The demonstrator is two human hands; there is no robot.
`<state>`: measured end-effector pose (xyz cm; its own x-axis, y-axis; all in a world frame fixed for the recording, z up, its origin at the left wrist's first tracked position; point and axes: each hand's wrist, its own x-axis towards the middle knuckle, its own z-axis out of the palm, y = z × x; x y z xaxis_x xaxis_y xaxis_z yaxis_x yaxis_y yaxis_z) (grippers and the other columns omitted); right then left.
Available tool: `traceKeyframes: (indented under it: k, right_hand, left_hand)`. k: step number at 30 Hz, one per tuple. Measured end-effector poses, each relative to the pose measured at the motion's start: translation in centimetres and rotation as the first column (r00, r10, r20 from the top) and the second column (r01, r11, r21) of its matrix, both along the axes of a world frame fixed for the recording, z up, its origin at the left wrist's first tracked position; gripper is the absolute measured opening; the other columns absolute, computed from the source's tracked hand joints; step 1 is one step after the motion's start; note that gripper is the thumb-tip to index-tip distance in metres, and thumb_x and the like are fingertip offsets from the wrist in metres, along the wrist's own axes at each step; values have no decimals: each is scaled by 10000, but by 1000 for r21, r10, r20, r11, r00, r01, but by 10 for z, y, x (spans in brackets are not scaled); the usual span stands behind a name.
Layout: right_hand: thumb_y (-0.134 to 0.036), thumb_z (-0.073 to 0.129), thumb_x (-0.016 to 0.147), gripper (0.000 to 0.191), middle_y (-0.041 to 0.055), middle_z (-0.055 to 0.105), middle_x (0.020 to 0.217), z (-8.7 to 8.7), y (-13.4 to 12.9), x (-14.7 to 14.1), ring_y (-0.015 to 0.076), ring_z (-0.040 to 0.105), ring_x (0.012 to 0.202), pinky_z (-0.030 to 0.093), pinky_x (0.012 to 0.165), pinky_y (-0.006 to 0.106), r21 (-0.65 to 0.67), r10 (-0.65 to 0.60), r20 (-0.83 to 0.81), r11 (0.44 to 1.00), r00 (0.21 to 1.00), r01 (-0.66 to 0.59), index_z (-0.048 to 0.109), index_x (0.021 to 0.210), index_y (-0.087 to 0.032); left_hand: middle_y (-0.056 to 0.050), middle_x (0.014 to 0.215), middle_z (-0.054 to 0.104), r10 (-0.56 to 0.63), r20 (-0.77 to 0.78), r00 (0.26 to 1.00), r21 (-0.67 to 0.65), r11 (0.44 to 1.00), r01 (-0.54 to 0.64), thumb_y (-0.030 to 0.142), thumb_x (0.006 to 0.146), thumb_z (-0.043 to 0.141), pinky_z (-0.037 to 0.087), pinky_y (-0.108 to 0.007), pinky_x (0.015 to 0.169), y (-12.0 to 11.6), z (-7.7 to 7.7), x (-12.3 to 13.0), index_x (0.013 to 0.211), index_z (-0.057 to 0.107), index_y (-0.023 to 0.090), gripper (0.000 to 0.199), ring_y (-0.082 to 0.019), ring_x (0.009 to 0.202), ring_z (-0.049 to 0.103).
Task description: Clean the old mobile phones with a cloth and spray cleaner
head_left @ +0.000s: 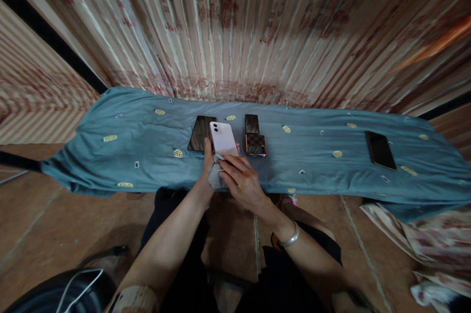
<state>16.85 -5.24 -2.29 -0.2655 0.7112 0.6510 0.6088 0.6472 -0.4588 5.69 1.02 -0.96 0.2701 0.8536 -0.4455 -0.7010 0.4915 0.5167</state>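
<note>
A pale lilac phone (224, 138), its two-lens camera side facing up, is held in my left hand (208, 162), with the thumb along its left edge and fingertips showing at its right edge. My right hand (243, 181) pinches a grey cloth (216, 175) against the phone's lower end. Behind the phone, a dark tablet-like device (199, 132) lies on the blue cloth cover. Just right of my hands sit a dark square object (252, 124) and a small checkered case with a shiny rim (255, 145), touching each other.
The blue patterned cover (316, 156) spreads over a long, narrow surface. Another dark phone (380, 149) lies far right. Striped curtains (235, 33) hang behind. A black round object with a white cable (83, 288) is at the lower left. Bundled fabric (437, 244) lies lower right.
</note>
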Motion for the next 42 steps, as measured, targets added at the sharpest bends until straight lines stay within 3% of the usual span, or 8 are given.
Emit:
traceKeyframes:
  k: [4,8,14,16,22,32,36,42]
  right_hand:
    - [-281,528,1033,322,127,705,1322,0,5,1,245,646,1203,551,1051,452,-48,-11,-31,999,999,10,714,1285,-209]
    - [-275,504,1040,330,128,701,1330,0,10,3,246,645,1213,522,1089,468,-41,-50,-24,998,998,49,713,1287,-208]
    - [-281,468,1049,352,133,700,1319,-1,21,6,257,632,1219,535,1075,464,-4,-121,-7,993,993,121,710,1291,-195]
    - [-276,459,1050,358,124,691,1334,0,24,8,255,623,1232,539,1070,464,-10,-140,-4,990,990,140,700,1307,-212]
    - [-277,448,1051,372,148,671,1354,5,30,11,271,613,1231,528,1078,474,-14,-170,6,985,985,170,691,1318,-186]
    - [-229,430,1037,412,162,643,1388,5,29,10,289,585,1274,482,1122,481,-33,-135,33,990,990,136,642,1386,-176]
    - [-230,420,1029,424,145,631,1402,5,30,9,284,574,1285,476,1135,500,-25,-184,27,982,982,185,618,1402,-190]
    - [-211,413,1024,397,150,606,1434,5,33,8,272,565,1298,479,1130,492,21,-202,21,979,979,202,626,1356,-173]
  left_hand:
    - [-125,1053,802,75,-9,997,3,997,-75,642,999,322,544,-351,1015,-8,2,6,1247,730,142,691,-275,1080,734]
    - [-102,1013,806,121,-90,989,-16,992,-123,552,1025,340,553,-350,1014,-16,11,14,1161,762,187,574,-255,1096,729]
    - [-85,911,803,183,-104,978,-18,982,-186,470,1033,381,557,-274,1000,-16,13,26,797,725,216,489,-214,1129,724]
    - [-70,935,805,206,-122,971,4,978,-207,446,1033,402,554,-252,996,-15,12,30,763,711,235,461,-197,1129,728]
    - [-69,1027,805,180,-139,974,12,984,-181,404,1052,333,528,-247,1054,-16,15,37,884,725,233,460,-177,1233,681]
    - [-71,1129,798,164,-106,981,-48,984,-170,356,1072,274,493,-299,1106,-16,25,32,1407,602,162,508,-206,1270,657]
    - [-62,1142,796,157,-141,977,-21,987,-162,328,1067,313,463,-275,1127,-15,19,32,1411,612,173,482,-188,1289,643]
    - [-91,1191,774,175,-104,979,-37,983,-180,316,1075,323,414,-275,1166,-13,16,31,1453,548,81,499,-170,1301,628]
